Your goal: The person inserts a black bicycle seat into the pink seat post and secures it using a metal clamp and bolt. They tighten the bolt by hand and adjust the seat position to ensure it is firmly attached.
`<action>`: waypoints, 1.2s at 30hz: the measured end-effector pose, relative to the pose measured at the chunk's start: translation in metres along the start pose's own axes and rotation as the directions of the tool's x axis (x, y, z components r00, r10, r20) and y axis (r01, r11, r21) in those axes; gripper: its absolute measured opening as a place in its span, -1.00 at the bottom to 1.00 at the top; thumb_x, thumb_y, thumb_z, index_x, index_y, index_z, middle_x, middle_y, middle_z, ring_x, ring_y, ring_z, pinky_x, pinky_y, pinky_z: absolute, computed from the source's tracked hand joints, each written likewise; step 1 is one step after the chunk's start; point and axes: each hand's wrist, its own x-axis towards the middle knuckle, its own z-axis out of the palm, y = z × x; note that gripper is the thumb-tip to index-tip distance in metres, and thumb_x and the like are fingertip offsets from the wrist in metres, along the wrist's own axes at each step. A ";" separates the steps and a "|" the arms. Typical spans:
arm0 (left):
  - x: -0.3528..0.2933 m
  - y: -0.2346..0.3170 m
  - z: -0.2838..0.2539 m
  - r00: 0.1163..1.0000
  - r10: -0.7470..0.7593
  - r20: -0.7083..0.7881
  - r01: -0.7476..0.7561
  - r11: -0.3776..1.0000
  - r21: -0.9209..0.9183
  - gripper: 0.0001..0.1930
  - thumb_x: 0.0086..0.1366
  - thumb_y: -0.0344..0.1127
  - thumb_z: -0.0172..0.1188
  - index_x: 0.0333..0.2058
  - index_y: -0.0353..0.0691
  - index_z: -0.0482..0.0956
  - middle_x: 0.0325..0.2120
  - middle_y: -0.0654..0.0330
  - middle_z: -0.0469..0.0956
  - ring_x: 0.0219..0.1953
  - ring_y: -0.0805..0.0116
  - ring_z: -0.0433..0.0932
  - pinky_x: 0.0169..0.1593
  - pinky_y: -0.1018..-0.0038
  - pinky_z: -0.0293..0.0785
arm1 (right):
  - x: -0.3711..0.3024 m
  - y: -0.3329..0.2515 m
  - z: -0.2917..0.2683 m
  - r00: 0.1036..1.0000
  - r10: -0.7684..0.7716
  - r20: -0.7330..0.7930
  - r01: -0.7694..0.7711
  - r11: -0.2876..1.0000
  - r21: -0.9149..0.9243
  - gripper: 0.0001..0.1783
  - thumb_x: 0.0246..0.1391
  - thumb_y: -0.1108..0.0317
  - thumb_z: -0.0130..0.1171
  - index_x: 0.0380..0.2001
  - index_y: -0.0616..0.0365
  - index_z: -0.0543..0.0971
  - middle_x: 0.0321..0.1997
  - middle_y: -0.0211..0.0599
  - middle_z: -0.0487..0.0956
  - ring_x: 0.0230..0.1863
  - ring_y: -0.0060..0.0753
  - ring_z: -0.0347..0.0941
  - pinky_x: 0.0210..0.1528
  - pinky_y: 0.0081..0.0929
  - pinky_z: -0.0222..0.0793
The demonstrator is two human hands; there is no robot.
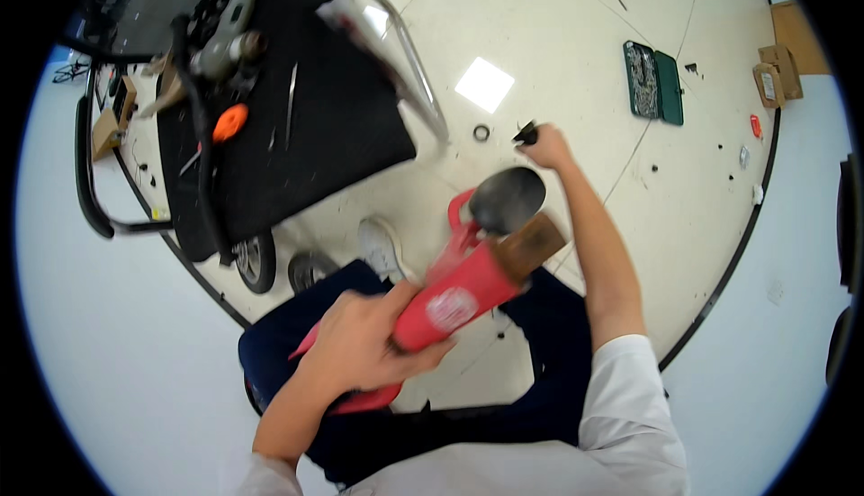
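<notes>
At far left, I observe a brown carton (106,133); its contents cannot be determined. Next, a black panel (337,122) in a tubular frame carries an orange-handled tool (231,122) and a thin metal rod (291,104).

Left hand (360,338): my fingers are wrapped around the lower end of a red cylindrical body (477,291), which tilts up to the right above the lap. A brown block (533,246) forms its far end. A dark round part (508,201) appears just behind; contact cannot be confirmed.

Right hand (546,148): my fingers are pinched narrow on a small black piece (528,135), well clear of the red body.

Step in hand, by my judgement: handling both parts separately. The next move calls for a firm left grip and control of the tilt.

Further right, a green case (670,89) lies open on the floor (576,55), its left half filled with silvery metal pieces (642,82). Small cartons (781,68) sit at far right; contents not visible.
</notes>
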 end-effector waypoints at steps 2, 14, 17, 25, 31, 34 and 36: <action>0.004 -0.011 -0.005 0.987 0.127 -0.102 -0.122 0.991 0.057 -0.51 -0.09 -0.06 0.50 -0.25 -0.20 0.57 -0.67 0.15 0.55 -0.64 0.10 0.58 -0.51 0.38 0.48 | 0.022 -0.009 0.023 0.993 0.048 0.107 -0.050 0.999 0.020 -0.43 -0.22 0.07 0.47 -0.20 0.27 0.63 -0.14 0.07 0.65 -0.08 0.09 0.59 -0.01 -0.16 0.53; -0.031 -0.027 -0.015 0.968 -0.150 -0.203 0.156 0.988 0.012 -0.24 -0.47 0.00 0.57 -0.19 -0.24 0.60 -0.35 0.13 0.63 -0.30 0.19 0.64 -0.16 0.40 0.51 | 0.110 -0.001 0.086 0.981 -0.137 0.139 0.141 0.990 -0.015 -0.62 -0.22 0.21 0.39 -0.33 0.24 0.64 -0.26 0.05 0.66 -0.17 0.05 0.61 -0.13 -0.15 0.56; 0.012 -0.008 -0.014 0.978 0.052 -0.204 -0.027 0.992 0.126 -0.45 -0.25 -0.04 0.56 -0.28 -0.22 0.65 -0.51 0.16 0.62 -0.55 0.18 0.60 -0.42 0.43 0.47 | 0.064 0.010 0.031 0.990 -0.137 -0.023 0.139 0.976 0.166 -0.60 -0.24 0.21 0.37 -0.36 0.30 0.61 -0.36 0.10 0.64 -0.26 0.12 0.60 -0.19 -0.16 0.55; 0.002 0.023 0.020 0.984 0.040 -0.175 -0.028 0.997 0.072 -0.56 0.11 -0.04 0.37 -0.20 -0.25 0.53 -0.63 -0.01 0.57 -0.51 -0.05 0.61 -0.39 0.26 0.51 | -0.190 -0.128 -0.202 0.838 -0.293 -0.460 0.439 0.863 0.250 -0.71 -0.26 0.40 0.36 -0.47 0.26 0.47 -0.56 -0.11 0.56 -0.54 -0.17 0.48 -0.38 -0.37 0.44; -0.018 0.027 0.057 0.986 0.111 -0.127 -0.093 0.986 0.140 -0.51 0.15 0.11 0.29 -0.19 -0.22 0.54 -0.65 0.01 0.57 -0.53 -0.04 0.62 -0.38 0.22 0.51 | -0.299 -0.140 -0.213 0.793 -0.428 -0.433 0.568 0.776 0.273 -0.69 -0.27 0.55 0.36 -0.43 0.23 0.43 -0.35 -0.17 0.70 -0.36 -0.12 0.63 -0.22 -0.47 0.53; -0.025 0.013 0.068 0.975 0.163 -0.154 -0.148 0.983 0.105 -0.47 0.15 0.14 0.28 -0.16 -0.22 0.52 -0.69 0.01 0.54 -0.55 -0.05 0.60 -0.40 0.19 0.49 | -0.325 -0.136 -0.205 0.793 -0.411 -0.449 0.522 0.839 0.155 -0.65 -0.29 0.53 0.36 -0.45 0.20 0.37 -0.39 -0.25 0.69 -0.48 -0.45 0.48 -0.32 -0.54 0.44; -0.027 0.004 0.069 0.975 0.160 -0.154 -0.150 0.986 0.079 -0.46 0.15 0.14 0.28 -0.14 -0.22 0.51 -0.69 0.01 0.54 -0.56 -0.05 0.59 -0.41 0.19 0.49 | -0.334 -0.137 -0.198 0.802 -0.395 -0.449 0.492 0.862 0.120 -0.61 -0.27 0.56 0.36 -0.27 0.20 0.52 -0.37 -0.25 0.68 -0.41 -0.40 0.55 -0.24 -0.53 0.48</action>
